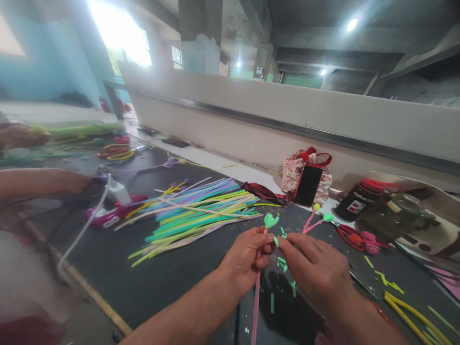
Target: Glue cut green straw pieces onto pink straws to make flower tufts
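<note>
My left hand (244, 258) is closed round a pink pipe cleaner stem (256, 306), which runs down toward the table's front edge. Mint-green petals (270, 220) spread from the stem's top, just above my fingers. Between thumb and finger, my right hand (318, 273) pinches a small mint-green pipe cleaner piece (276, 241), close beside the stem. Short green cuttings (272, 303) lie on the dark table below and behind my hands. Just past my right hand are two pink stems with a green bud (327, 217) and a yellow-green bud (316, 207).
A pile of multicoloured pipe cleaners (201, 211) lies left of centre. At the right are red-handled scissors (350, 237), a dark bottle (359, 199) and yellow stems (409, 311). A phone (308, 185) leans on a patterned bag (290, 173). A co-worker's arm (43, 183) reaches in from the left.
</note>
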Action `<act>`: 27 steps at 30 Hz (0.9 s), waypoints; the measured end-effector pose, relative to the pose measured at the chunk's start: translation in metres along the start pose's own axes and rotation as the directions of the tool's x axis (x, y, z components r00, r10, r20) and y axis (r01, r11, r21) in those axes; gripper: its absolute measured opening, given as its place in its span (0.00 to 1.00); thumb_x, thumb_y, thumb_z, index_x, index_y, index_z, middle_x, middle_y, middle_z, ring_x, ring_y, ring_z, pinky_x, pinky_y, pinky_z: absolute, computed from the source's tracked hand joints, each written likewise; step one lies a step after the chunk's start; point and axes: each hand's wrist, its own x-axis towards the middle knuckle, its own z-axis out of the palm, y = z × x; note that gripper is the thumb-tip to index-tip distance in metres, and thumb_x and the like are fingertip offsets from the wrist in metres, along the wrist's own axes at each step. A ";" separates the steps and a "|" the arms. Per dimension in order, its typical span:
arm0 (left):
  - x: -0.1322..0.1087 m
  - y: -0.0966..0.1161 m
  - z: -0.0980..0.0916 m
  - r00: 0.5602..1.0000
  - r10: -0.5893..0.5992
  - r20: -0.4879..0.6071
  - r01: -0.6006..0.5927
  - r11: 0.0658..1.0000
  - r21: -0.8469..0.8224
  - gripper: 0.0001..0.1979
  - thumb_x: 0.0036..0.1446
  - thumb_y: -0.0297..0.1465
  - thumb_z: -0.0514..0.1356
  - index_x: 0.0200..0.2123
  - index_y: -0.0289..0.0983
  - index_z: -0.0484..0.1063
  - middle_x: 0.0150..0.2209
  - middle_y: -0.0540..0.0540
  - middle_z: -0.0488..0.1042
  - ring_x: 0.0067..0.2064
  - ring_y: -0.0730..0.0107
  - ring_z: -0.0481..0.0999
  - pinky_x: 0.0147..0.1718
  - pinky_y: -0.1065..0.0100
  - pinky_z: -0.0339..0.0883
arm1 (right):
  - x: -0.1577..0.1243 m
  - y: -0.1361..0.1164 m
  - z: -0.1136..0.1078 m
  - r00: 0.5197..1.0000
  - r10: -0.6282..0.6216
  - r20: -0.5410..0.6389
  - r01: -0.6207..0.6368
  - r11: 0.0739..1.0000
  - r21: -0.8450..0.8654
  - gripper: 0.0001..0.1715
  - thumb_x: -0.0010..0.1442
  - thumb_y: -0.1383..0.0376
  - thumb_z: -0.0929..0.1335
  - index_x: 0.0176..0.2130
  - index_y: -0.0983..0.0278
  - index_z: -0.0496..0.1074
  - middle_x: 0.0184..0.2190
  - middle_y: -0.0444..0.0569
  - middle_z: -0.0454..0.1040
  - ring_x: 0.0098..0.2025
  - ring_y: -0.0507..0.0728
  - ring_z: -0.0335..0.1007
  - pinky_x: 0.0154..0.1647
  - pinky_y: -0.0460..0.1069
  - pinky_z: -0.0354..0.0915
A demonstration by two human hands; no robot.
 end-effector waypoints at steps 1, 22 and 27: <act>-0.001 0.000 0.000 1.000 0.009 -0.001 -0.009 1.000 0.010 0.07 0.43 0.20 0.58 0.25 0.33 0.62 0.18 0.56 0.58 0.16 0.88 0.51 0.10 0.84 0.38 | -0.002 0.000 0.001 1.000 0.008 -0.001 -0.008 1.000 0.011 0.12 0.56 0.73 0.65 0.41 0.66 0.72 0.33 0.50 0.75 0.32 0.55 0.69 0.32 0.48 0.59; -0.006 -0.005 0.006 0.986 0.164 0.008 -0.163 0.968 0.191 0.14 0.41 0.28 0.62 0.29 0.37 0.57 0.19 0.59 0.54 0.16 0.86 0.46 0.12 0.77 0.38 | 0.003 -0.005 0.008 0.355 0.365 0.861 -0.695 -0.512 0.504 0.15 0.46 0.59 0.72 0.22 0.67 0.68 0.15 0.39 0.67 0.13 0.43 0.57 0.14 0.40 0.49; -0.007 -0.005 0.007 0.983 0.185 0.015 -0.184 0.961 0.207 0.13 0.42 0.27 0.61 0.29 0.36 0.58 0.19 0.59 0.55 0.16 0.85 0.45 0.12 0.77 0.38 | 0.006 -0.004 0.005 0.349 0.383 0.855 -0.760 -0.418 0.498 0.16 0.47 0.58 0.71 0.20 0.67 0.66 0.13 0.38 0.65 0.12 0.44 0.55 0.14 0.41 0.47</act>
